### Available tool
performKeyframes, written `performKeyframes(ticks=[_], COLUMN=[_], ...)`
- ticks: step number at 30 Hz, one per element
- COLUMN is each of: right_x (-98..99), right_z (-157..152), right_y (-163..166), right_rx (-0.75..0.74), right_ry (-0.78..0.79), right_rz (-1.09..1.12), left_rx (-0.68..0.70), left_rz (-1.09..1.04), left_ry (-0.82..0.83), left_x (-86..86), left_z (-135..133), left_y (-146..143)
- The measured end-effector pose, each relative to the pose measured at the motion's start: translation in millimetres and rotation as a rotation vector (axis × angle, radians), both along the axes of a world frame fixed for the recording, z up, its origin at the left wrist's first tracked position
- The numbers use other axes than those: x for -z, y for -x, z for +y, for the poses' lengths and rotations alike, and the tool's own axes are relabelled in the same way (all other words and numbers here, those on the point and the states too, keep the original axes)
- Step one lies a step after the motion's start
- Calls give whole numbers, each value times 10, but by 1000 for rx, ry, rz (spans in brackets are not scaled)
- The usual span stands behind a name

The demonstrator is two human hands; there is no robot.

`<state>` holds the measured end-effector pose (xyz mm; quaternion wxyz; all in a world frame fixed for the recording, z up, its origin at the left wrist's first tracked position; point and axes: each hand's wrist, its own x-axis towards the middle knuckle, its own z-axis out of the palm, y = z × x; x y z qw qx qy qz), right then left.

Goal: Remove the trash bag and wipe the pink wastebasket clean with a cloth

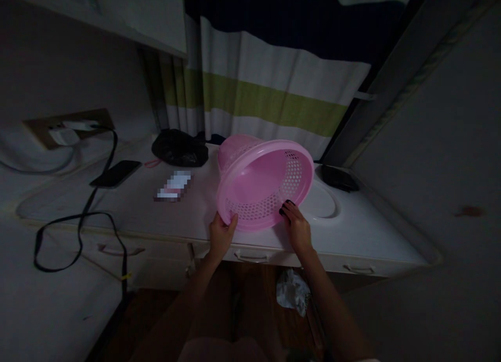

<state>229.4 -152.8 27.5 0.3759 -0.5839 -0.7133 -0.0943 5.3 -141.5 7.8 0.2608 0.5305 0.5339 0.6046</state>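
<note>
A pink plastic basket (258, 182) with a perforated wall lies tipped on its side on the white desk (195, 215), its mouth facing me. My left hand (221, 235) grips the lower left of its rim, thumb over the edge. My right hand (295, 223), with dark-painted nails, holds the lower right of the rim, fingertips curled inside.
A black bag (180, 148) lies behind the basket on the left. A dark phone (116, 173) with a black cable (80, 226) and a small blurred packet (174, 186) rest on the desk. A dark object (338, 177) sits at the right. Crumpled paper (291, 291) lies on the floor. A striped curtain (270, 98) hangs behind.
</note>
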Motion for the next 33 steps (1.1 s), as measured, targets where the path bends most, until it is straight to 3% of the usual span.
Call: performKeyframes(ticks=[4,12,17,22,25,29,33], right_x=[175,170,73,-318,-429,-238,76], right_z=[-170,-283,-260,-188,-115,-65,-129], right_y=[282,742,582,213,-3,-160,7], right_rx=[-63,-190,-222,-139,-75,-39,-43], right_ry=[112,203,172,-91,-166,-130,-13], right_rz=[95,286,212,87,14,-52,-23], left_rx=[45,166,82,7,1,-13,36], left_rz=[-49,-11,50,75,102,167,201], left_ry=[-5,8,-7,-22,-17,5,7], left_x=[2,53,54,-34,-35,-16,-65], left_z=[13,36,49,39,31,3,-30], left_y=[-32,-44,23,125,156,158,99])
